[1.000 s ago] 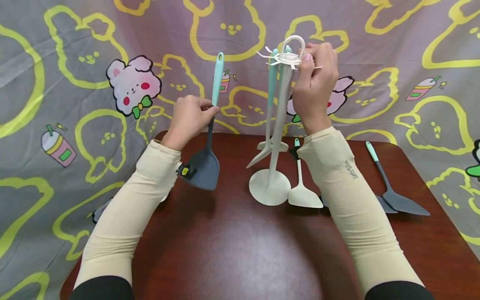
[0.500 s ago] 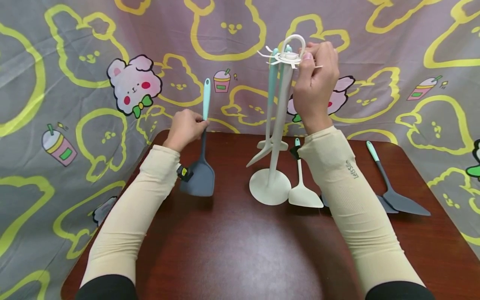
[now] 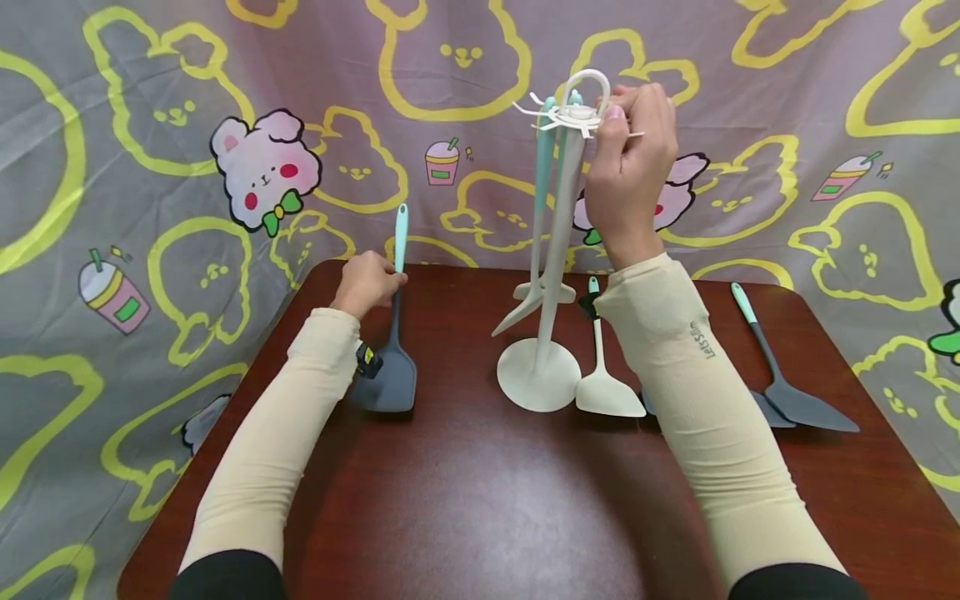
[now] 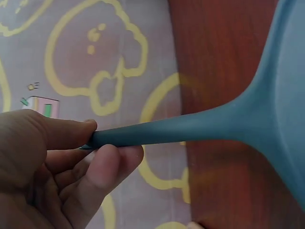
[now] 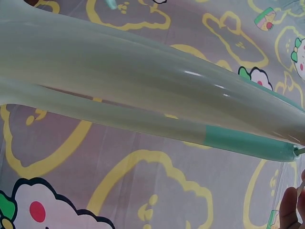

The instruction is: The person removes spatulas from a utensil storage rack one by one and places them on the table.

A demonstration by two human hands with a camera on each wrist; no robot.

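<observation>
My left hand (image 3: 367, 283) pinches a dark grey spatula (image 3: 392, 375) between thumb and fingers, where its mint handle meets the neck. The spatula stands tilted, handle up, its blade low over the table at left. In the left wrist view the spatula's neck (image 4: 181, 129) runs from the fingertips to the wide blade. My right hand (image 3: 633, 167) grips the hooked top of a white utensil stand (image 3: 558, 242). Utensils with mint handles (image 3: 543, 167) hang on the far side of this stand. In the right wrist view the pole (image 5: 157, 71) crosses in front of a hanging utensil (image 5: 248, 140).
A white spatula (image 3: 603, 392) lies against the right of the stand's round base. Farther right, a grey spatula (image 3: 806, 404) overlaps another grey blade, partly hidden by the right forearm. A patterned curtain (image 3: 465, 208) hangs behind the brown table (image 3: 480, 500).
My left hand has lowered the grey spatula and moved it slightly left, bringing its blade down near the table. My right hand stays on the stand's top.
</observation>
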